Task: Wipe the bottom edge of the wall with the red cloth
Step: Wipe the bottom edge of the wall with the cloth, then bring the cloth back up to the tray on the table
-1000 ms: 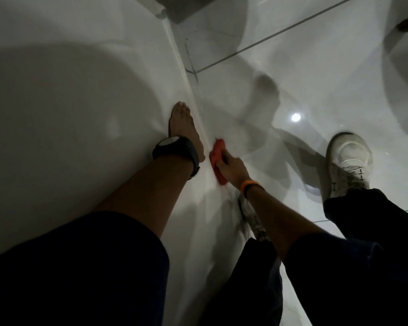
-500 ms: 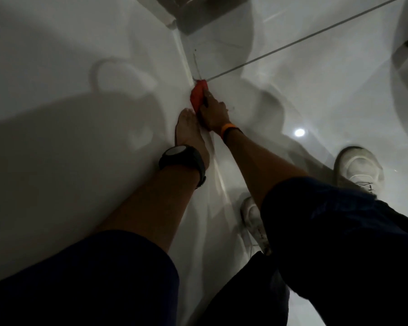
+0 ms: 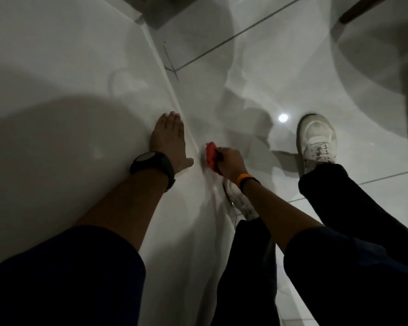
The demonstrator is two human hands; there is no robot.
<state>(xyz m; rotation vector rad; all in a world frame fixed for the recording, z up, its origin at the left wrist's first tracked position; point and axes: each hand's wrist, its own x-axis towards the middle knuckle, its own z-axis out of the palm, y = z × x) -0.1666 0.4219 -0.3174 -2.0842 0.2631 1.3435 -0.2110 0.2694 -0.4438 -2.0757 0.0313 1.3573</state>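
The glossy white wall (image 3: 64, 95) fills the left of the head view and meets the tiled floor along a bottom edge (image 3: 172, 90) that runs diagonally away from me. My left hand (image 3: 169, 140), with a black watch at the wrist, lies flat with fingers spread against the wall just above that edge. My right hand (image 3: 229, 162), wearing an orange band, grips the bunched red cloth (image 3: 211, 156) and presses it against the strip at the base of the wall, just right of my left hand.
White glossy floor tiles (image 3: 280, 67) with dark grout lines spread to the right. My white shoes (image 3: 316, 140) stand on them, one close to the wall under my right arm. A dark furniture leg (image 3: 360, 8) is at the top right.
My right hand pushed the cloth far along the edge, past my left hand, then drew it back toward me to near where it started. My left hand stayed on the wall.
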